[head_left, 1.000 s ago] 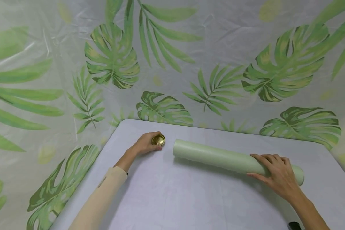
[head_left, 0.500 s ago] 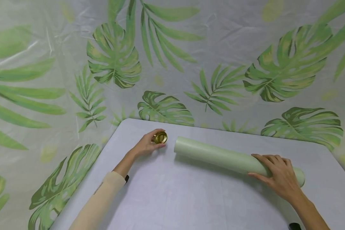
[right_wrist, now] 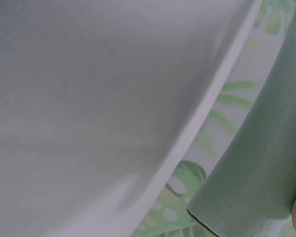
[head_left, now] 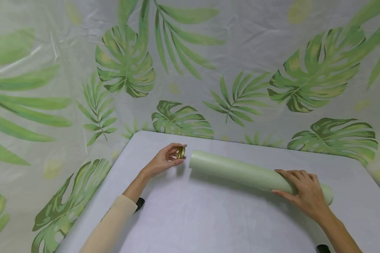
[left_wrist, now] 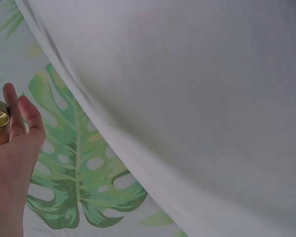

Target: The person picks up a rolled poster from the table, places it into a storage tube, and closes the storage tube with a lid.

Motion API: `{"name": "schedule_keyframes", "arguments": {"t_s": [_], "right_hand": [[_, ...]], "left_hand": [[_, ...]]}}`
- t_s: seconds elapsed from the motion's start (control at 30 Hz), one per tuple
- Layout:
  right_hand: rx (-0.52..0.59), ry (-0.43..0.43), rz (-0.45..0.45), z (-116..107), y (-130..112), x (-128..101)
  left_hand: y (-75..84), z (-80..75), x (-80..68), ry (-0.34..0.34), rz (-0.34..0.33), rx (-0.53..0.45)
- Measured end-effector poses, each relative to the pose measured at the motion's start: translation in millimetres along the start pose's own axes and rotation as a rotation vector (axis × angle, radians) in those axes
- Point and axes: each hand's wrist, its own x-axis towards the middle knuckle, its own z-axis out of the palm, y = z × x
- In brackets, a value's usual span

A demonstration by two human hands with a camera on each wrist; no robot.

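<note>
A leaf-print sheet (head_left: 240, 52) hung behind the grey worktop (head_left: 209, 218). A pale green roll (head_left: 240, 172) lay across the worktop. The right hand (head_left: 304, 193) rested on its right end, fingers relaxed. The left hand (head_left: 164, 161) pinched a gold ring (head_left: 181, 153), just off the roll's left end.
</note>
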Motion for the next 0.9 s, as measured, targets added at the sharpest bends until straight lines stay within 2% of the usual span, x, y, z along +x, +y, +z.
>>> {"name": "schedule_keyframes", "arguments": {"t_s": [0.13, 0.33, 0.47, 0.6, 0.9], "right_hand": [[0.003, 0.011, -0.019, 2.3, -2.5, 2.5], [0.011, 0.018, -0.020, 2.7, -6.3, 6.5], [0.016, 0.024, -0.019, 2.7, -7.8, 8.1], [0.011, 0.026, -0.024, 3.2, -8.6, 8.9], [-0.001, 0.025, -0.031, 5.3, -10.0, 11.2]], "left_hand": [[4.2, 5.4, -2.9, -0.035, 0.007, -0.105], [8.7, 10.1, -4.8, -0.068, -0.013, -0.158], [8.9, 10.8, -5.5, -0.066, -0.021, -0.212], [8.2, 10.7, -6.0, -0.055, -0.008, -0.234], [8.2, 12.1, -7.2, -0.084, 0.002, -0.239]]}}
